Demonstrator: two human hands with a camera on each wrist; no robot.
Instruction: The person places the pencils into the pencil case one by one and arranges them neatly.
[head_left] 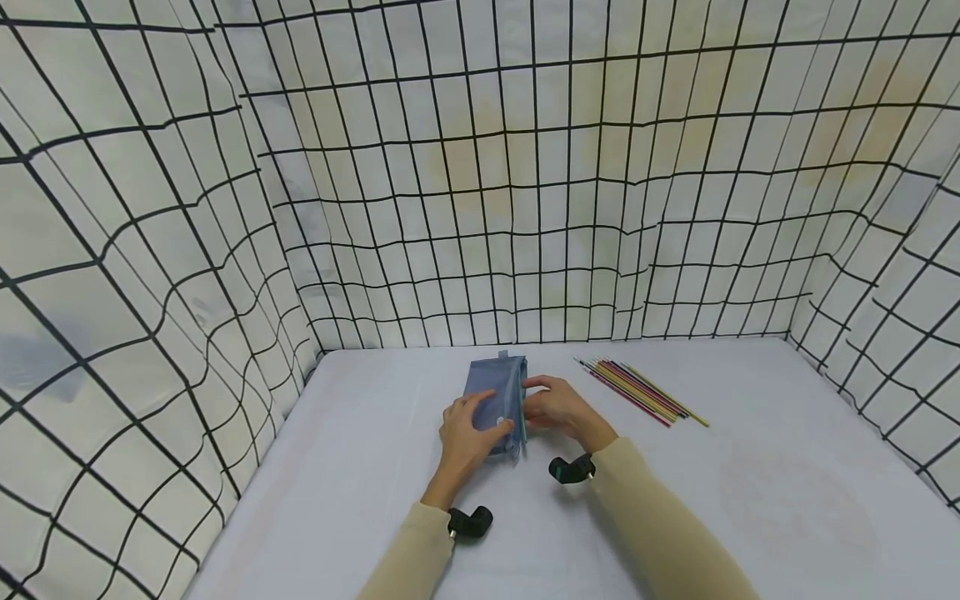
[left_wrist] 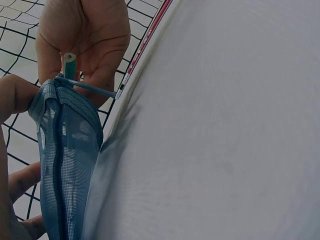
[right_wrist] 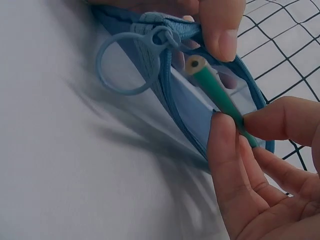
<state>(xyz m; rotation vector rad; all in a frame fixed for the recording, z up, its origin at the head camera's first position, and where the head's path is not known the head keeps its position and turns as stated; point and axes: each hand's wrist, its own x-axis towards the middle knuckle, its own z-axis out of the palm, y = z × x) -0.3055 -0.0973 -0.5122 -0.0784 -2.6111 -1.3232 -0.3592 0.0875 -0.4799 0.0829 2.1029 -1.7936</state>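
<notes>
A blue mesh zip pencil case (head_left: 487,379) lies on the white table, its zip side facing right. My left hand (head_left: 467,432) grips it, thumb near the zipped edge and fingers over the far side. In the right wrist view its zip (right_wrist: 187,120) gapes, and a large ring pull (right_wrist: 102,62) hangs from one end. At this opening my right hand (head_left: 561,408) pinches a green pencil (right_wrist: 217,92) between thumb and fingers. The pencil's flat end points toward the ring end of the case; the left wrist view shows that end (left_wrist: 70,65) too.
Right of the case, several coloured pencils (head_left: 637,390) lie fanned on the white table (head_left: 750,483). A black wire grid (head_left: 525,208) with pale sheeting behind stands at the back and both sides. Each wrist carries a small black camera (head_left: 471,522).
</notes>
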